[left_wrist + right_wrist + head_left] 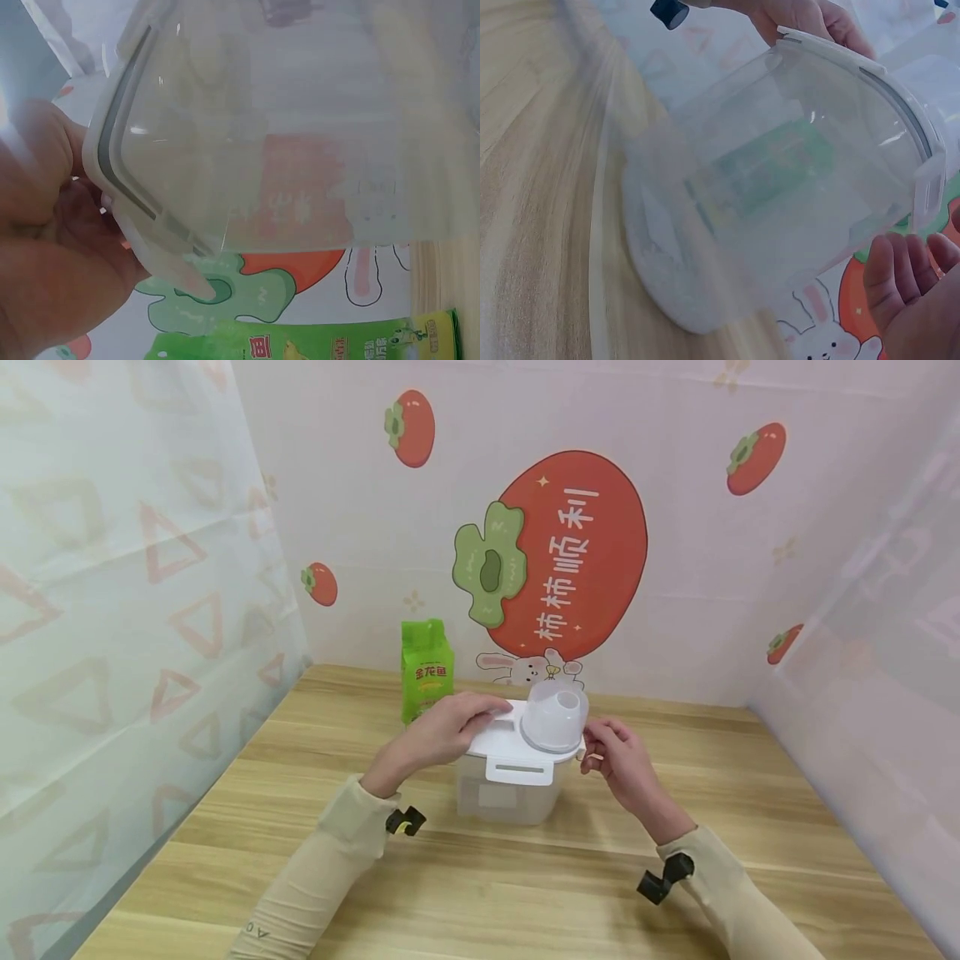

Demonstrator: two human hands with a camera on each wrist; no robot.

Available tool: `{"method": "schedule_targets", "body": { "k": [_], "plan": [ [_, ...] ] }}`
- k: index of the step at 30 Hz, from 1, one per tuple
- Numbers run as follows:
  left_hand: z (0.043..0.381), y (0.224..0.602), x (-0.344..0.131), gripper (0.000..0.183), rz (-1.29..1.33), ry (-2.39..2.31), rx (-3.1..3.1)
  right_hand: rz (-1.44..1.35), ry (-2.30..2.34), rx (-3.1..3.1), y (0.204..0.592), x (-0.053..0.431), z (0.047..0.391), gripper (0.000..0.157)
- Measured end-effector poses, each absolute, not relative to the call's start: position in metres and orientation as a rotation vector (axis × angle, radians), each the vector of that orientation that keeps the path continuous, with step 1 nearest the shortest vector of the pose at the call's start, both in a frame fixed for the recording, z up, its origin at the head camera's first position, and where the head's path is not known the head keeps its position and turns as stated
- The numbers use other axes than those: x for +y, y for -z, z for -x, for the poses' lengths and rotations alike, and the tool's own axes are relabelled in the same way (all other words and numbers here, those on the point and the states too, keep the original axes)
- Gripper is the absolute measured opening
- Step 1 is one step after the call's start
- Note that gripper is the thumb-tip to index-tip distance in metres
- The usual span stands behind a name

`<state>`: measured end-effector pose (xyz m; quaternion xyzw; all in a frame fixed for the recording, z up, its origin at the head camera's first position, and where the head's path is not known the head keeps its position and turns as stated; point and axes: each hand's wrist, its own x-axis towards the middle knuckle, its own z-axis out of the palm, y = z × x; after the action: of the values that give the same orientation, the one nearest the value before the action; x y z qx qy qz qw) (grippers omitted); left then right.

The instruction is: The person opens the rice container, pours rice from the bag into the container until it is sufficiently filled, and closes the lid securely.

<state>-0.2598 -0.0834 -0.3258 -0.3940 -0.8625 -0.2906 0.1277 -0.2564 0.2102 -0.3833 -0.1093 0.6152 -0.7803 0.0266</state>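
probably light, stiff container [528, 806], best held by walls; lid [489, 743] touched by left hand [442, 728], clamping unclear; right hand [621, 762] unclamped.

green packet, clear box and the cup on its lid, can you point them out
green packet [427, 675]: head view, front face
clear box [522, 802]: head view, lower front wall
cup [551, 718]: head view, side

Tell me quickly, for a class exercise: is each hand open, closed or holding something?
Left hand: on the white lid; whether it grips cannot be told.
Right hand: open, fingers loosely bent, close beside the lid.
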Motion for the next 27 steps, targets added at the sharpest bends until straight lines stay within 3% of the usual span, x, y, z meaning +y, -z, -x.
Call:
{"method": "schedule_targets", "body": {
  "k": [9,16,27],
  "plan": [
    [0.268,0.327,-0.094,0.033,1.143,0.995,-2.545,0.399,2.306,1.916,0.382,0.208,0.257,0.023],
    [0.281,0.34,-0.108,0.066,0.956,1.227,-2.701,0.43,2.271,1.893,0.383,0.212,0.26,0.023],
    [0.295,0.375,-0.127,0.124,1.155,1.733,-2.643,0.437,2.233,1.886,0.386,0.215,0.263,0.022]
  ]
}}
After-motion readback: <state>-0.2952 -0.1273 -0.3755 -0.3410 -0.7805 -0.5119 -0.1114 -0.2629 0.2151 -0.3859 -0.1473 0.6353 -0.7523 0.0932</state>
